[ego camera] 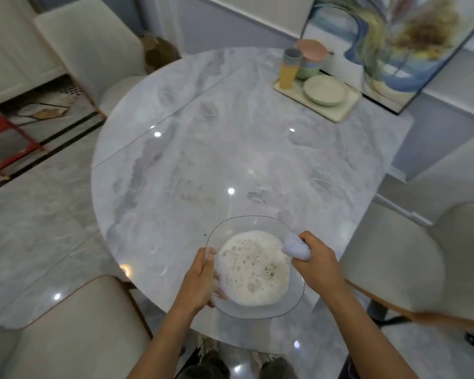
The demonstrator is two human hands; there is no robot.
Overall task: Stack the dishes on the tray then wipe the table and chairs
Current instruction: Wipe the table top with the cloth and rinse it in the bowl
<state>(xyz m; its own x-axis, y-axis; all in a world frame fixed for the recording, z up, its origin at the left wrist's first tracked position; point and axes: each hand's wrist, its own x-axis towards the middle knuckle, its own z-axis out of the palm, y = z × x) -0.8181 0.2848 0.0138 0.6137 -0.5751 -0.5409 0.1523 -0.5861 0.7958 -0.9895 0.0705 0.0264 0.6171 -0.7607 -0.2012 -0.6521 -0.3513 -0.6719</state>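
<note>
Left hand grips the left rim of a clear glass bowl, thumb on the inside edge, fingers curled beneath and visible through the glass. Right hand clutches a bunched pale cloth at the bowl's right rim, fingers closed round it. Bowl holds cloudy, foamy liquid with bubbles on top. It sits over the near edge of the round marble table; whether it rests on the top or is lifted clear cannot be told.

Tray, cream-coloured, at the far right of the table, well apart from the bowl. On it: a stack of pale green plates toward its near side; a tall stack of cups, yellow at the bottom and grey at the top, on its left; a stack of pastel bowls with a pink one uppermost, behind the plates.

Cream chairs round the table: one far left, one near left, one right. Large framed painting leans against the wall just behind the tray. Red metal frame stands on the floor at far left.
</note>
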